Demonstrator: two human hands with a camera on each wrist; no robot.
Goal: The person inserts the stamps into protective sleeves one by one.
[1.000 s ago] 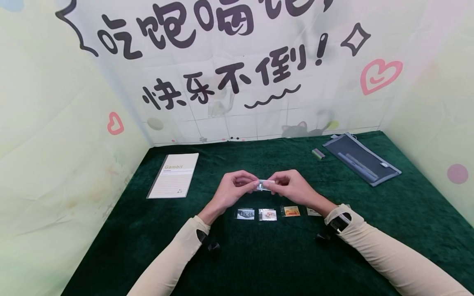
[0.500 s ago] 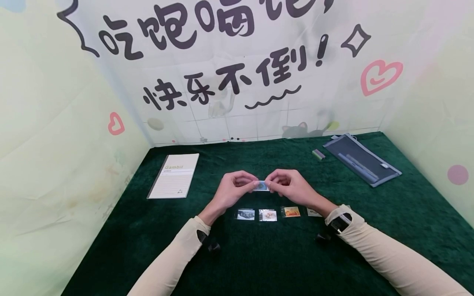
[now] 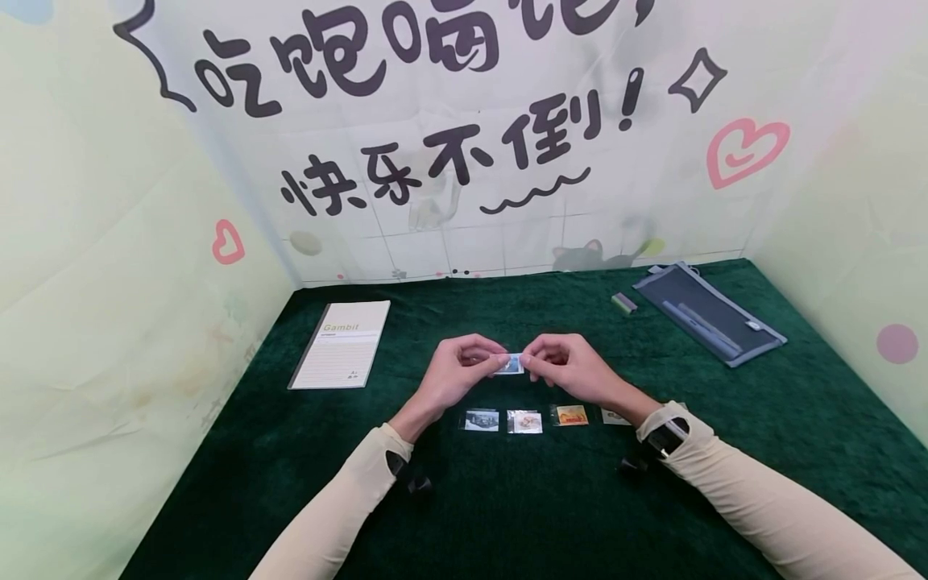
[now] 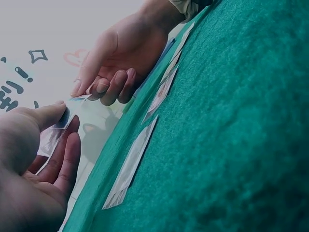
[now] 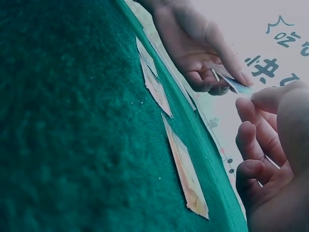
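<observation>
Between both hands, above the dark green cloth, is a small blue stamp (image 3: 511, 364) with a white border. My left hand (image 3: 451, 372) pinches its left side, thumb on the near face. In the left wrist view, clear film (image 4: 49, 140) shows under that thumb. My right hand (image 3: 576, 369) pinches the right edge between thumb and index fingertip; its other fingers curl loosely. Nearer the person lies a row of stamps in clear sleeves: a grey vehicle stamp (image 3: 482, 420), a pale stamp (image 3: 524, 421), an orange stamp (image 3: 571, 415) and another (image 3: 615, 416), partly hidden by the right wrist.
A notebook (image 3: 338, 345) lies at the left of the cloth. Toward the back right are a blue mesh zip pouch (image 3: 706, 310) with pens inside and a small green and grey block (image 3: 623, 302). Printed fabric walls (image 3: 507, 234) enclose the back and sides.
A second ago the stamp was tilted and shiny; now its blue picture faces the person. It has shifted slightly left, and my right fingers have slid to its right edge.
</observation>
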